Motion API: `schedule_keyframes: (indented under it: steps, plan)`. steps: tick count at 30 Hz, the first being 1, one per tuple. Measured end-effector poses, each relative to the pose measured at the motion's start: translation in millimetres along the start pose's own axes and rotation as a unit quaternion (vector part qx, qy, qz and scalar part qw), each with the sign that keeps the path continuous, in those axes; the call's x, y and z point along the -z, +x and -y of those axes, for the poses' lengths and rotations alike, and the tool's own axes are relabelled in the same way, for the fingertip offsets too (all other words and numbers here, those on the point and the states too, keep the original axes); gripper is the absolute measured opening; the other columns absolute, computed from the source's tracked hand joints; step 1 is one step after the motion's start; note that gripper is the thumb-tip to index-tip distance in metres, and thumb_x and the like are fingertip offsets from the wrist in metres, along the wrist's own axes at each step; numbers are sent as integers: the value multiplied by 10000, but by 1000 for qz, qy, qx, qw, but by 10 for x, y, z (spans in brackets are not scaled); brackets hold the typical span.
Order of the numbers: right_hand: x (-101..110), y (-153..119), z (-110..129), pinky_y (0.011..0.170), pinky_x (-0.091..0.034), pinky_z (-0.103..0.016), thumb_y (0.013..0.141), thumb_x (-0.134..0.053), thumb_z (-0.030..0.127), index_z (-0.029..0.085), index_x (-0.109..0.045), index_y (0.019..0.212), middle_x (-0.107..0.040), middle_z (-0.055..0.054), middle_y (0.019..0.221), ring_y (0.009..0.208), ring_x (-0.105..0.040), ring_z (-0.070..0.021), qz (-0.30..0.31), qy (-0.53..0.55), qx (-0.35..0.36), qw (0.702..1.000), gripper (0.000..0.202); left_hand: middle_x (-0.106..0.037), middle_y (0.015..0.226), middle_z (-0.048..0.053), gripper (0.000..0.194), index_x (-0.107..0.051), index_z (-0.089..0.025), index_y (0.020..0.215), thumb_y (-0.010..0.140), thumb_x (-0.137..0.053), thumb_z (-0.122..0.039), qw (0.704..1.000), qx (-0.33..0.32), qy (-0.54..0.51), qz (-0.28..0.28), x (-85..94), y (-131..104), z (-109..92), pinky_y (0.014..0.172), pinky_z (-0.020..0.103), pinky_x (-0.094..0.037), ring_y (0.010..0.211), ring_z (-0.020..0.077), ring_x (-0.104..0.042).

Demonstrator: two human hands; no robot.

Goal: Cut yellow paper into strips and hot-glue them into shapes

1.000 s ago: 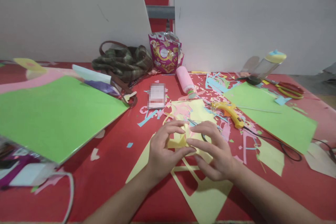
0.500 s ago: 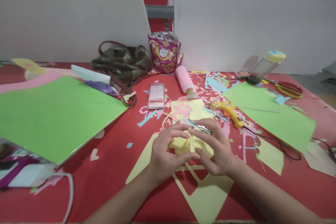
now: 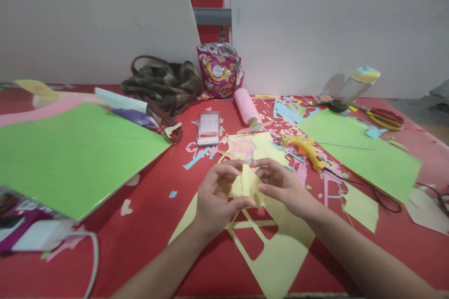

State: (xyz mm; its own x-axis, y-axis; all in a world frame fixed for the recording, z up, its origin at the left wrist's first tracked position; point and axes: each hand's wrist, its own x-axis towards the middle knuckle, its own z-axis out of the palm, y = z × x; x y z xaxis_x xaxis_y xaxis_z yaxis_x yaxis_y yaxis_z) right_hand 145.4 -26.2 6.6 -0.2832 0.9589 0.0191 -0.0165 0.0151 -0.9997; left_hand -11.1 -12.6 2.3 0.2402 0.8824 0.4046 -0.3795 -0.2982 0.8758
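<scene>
Head view: left hand (image 3: pixel 214 196) gripping yellow paper, folded strip (image 3: pixel 246 181) standing upright between hands; right hand (image 3: pixel 286 189) flanking, grip indeterminable.

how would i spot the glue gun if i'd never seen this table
On the red table, find the big green sheet on the right. The glue gun lies by its left edge, among paper scraps. It is yellow with an orange trigger and trails a black cord.
</scene>
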Motion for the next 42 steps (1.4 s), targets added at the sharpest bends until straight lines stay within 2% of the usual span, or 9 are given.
schedule_keyframes:
  steps: [5, 9, 14, 17, 20, 25, 30, 35, 42]
  plan:
    - [107, 56, 34, 480, -379, -194, 673, -585, 204, 226, -489, 852, -486, 44, 651, 536, -473, -75, -48, 52, -37, 997, 204, -519, 1052, 64, 493, -387, -237, 909, 535, -707, -257, 999, 27, -43, 0, 1, 55, 10, 845, 398, -399, 1023, 230, -477]
    - [287, 65, 208, 543, -411, -241, 700, -549, 207, 205, -551, 791, -571, -8, 737, 626, -531, -120, -88, -168, 20, 982, 91, -398, 1215, 102, 508, -378, -225, 1024, 605, -643, -337, 996, 17, 77, -30, 41, 101, 8, 948, 402, -288, 1145, 231, -348]
    - [306, 16, 418, 759, -356, -352, 755, -481, 139, 211, -614, 780, -607, -18, 702, 681, -534, -140, 20, -504, 169, 847, 154, -529, 1100, 64, 347, -495, -205, 1018, 679, -568, -215, 924, -5, 372, 93, 64, 112, -6, 951, 396, -258, 1087, 199, -410]
    - [190, -23, 483, 879, -231, -435, 775, -431, 81, 240, -607, 791, -579, 18, 631, 661, -514, -123, 47, -594, 215, 774, 237, -630, 886, 25, 175, -569, -204, 875, 717, -497, -176, 897, 13, 413, 157, 30, 93, 8, 914, 401, -282, 873, 162, -542]
    - [110, -35, 510, 918, -172, -460, 771, -454, 113, 262, -560, 892, -595, 3, 789, 813, -506, -160, -11, -605, 285, 743, 219, -641, 740, -1, 127, -596, -202, 718, 725, -470, -181, 905, 82, 394, 136, 0, 80, 22, 847, 379, -342, 719, 141, -566]
    - [128, -24, 352, 823, -362, -393, 639, -621, 296, 191, -369, 1109, -458, -107, 1079, 1003, -425, -244, -261, -458, 244, 814, 543, -644, 770, 43, 161, -604, -160, 756, 689, -531, -287, 949, 231, 216, -12, -22, 83, 21, 667, 289, -450, 730, 175, -584]
    - [159, -68, 38, 682, -426, -331, 703, -539, 206, 208, -520, 831, -585, -36, 783, 747, -542, -183, -107, -399, 85, 907, 129, -631, 894, 68, 217, -598, -137, 848, 679, -556, -268, 957, 267, 115, 15, -77, 58, 58, 737, 299, -449, 844, 189, -569]
    - [225, -139, -100, 680, -397, -321, 689, -528, 115, 202, -568, 671, -588, -14, 655, 669, -531, -160, -63, -404, 101, 907, 98, -610, 902, 43, 147, -624, -176, 742, 623, -561, -117, 940, 181, 280, 69, -65, 35, 153, 754, 286, -425, 842, 170, -552]
    - [277, -198, -256, 702, -360, -342, 658, -511, 66, 189, -573, 643, -591, -10, 656, 697, -502, -163, -57, -447, 104, 887, 138, -596, 718, 22, 202, -629, -187, 623, 609, -485, -46, 852, 123, 481, 167, -26, 65, 217, 686, 308, -389, 746, 172, -516]
